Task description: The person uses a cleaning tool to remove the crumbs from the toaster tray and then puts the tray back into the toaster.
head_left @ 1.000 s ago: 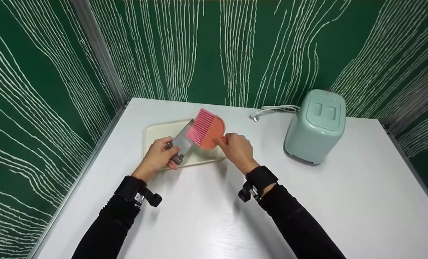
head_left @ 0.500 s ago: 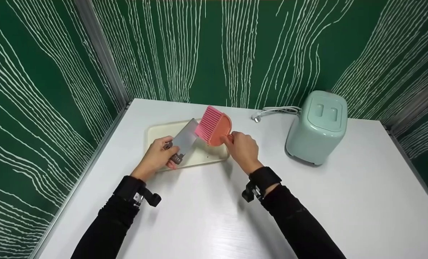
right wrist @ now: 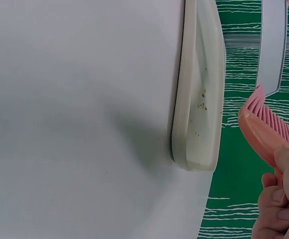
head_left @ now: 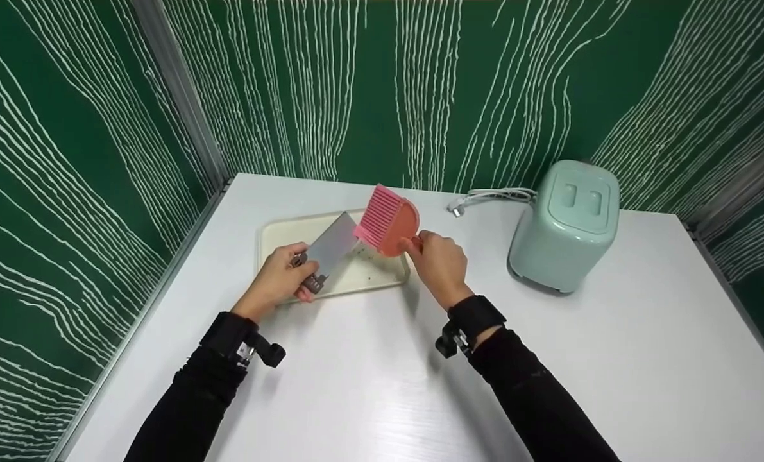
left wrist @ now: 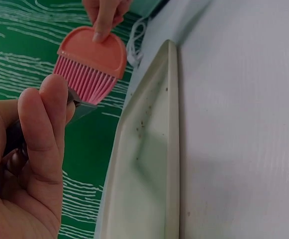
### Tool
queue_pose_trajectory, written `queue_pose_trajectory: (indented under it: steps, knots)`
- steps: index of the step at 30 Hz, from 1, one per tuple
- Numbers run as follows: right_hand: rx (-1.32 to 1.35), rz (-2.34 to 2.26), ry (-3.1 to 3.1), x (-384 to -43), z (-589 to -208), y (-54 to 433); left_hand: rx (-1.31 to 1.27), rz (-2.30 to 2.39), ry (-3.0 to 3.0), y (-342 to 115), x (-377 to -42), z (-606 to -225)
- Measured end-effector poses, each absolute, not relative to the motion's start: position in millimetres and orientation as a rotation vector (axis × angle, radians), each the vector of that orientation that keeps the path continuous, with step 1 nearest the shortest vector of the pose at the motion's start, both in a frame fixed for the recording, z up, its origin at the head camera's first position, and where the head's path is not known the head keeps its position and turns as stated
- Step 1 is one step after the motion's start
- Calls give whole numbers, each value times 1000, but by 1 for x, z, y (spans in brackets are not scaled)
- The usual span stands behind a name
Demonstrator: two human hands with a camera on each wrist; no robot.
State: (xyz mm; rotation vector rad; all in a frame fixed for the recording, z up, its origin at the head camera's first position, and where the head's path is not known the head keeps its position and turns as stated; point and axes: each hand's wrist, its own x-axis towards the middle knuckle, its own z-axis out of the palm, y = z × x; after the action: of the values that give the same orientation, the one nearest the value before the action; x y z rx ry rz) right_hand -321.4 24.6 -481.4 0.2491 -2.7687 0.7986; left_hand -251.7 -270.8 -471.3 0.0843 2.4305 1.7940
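Note:
My left hand [head_left: 281, 274] grips the dark grey end of a thin metal crumb tray [head_left: 331, 244], which slants up to the right. Its raised rim shows in the right wrist view. In my right hand [head_left: 442, 264] is the short handle of an orange brush [head_left: 399, 230] with thick pink bristles. The bristles are right at the crumb tray's far end. Below both lies a shallow cream tray [head_left: 388, 280], with several dark crumbs [left wrist: 142, 124] scattered in it.
A mint green toaster [head_left: 564, 224] stands at the right rear of the white table [head_left: 369, 385]. Its white cord and plug [head_left: 458, 208] lie coiled beside it. A green wall [head_left: 369, 115] with white lines rises behind the table.
My right hand has moved the brush right and slightly away from me, so the bristles slid off to the crumb tray's far end. More dark crumbs show on the cream tray. The left hand stays almost still.

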Motion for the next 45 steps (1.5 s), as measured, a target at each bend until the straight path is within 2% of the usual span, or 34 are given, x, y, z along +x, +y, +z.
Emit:
queue_pose_trajectory:
  steps: [17, 34, 45]
  knots:
    - [257, 836, -2711, -322, -477, 36, 76, 1662, 2588, -268, -252, -469]
    - [513, 1036, -2675, -296, -472, 6, 107, 1596, 2687, -265, -256, -468]
    - [479, 909, -2763, -298, -481, 8, 130, 1591, 2721, -265, -254, -465]
